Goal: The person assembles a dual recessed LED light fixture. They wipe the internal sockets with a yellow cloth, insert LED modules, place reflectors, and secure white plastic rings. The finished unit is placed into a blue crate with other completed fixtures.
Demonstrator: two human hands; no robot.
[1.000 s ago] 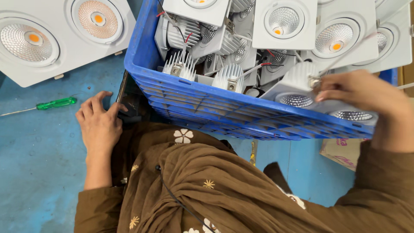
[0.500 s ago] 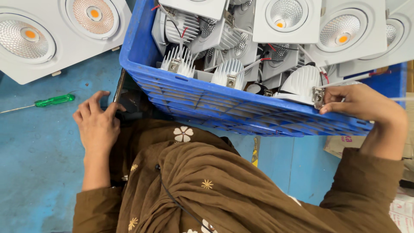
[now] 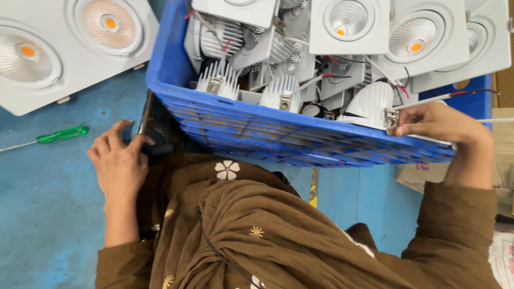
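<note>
A blue plastic crate (image 3: 278, 134) full of white square downlight fittings with finned heat sinks sits in front of me. My right hand (image 3: 441, 126) grips one white downlight fitting (image 3: 369, 104) at the crate's near right rim, fingers pinched on its metal clip. My left hand (image 3: 118, 160) rests on the blue floor beside the crate's left corner, fingers spread, touching a dark flat object (image 3: 155, 131) under the crate's edge. A green-handled screwdriver (image 3: 59, 135) lies just left of that hand.
A white double downlight panel (image 3: 64, 51) lies at the upper left on the blue floor (image 3: 48, 214). My brown flowered clothing (image 3: 257, 230) fills the lower middle. A cardboard box (image 3: 423, 179) sits at the lower right beside the crate.
My right hand has lifted the white fitting from inside the crate toward its near right rim. The view has shifted slightly; my left hand stays in place.
</note>
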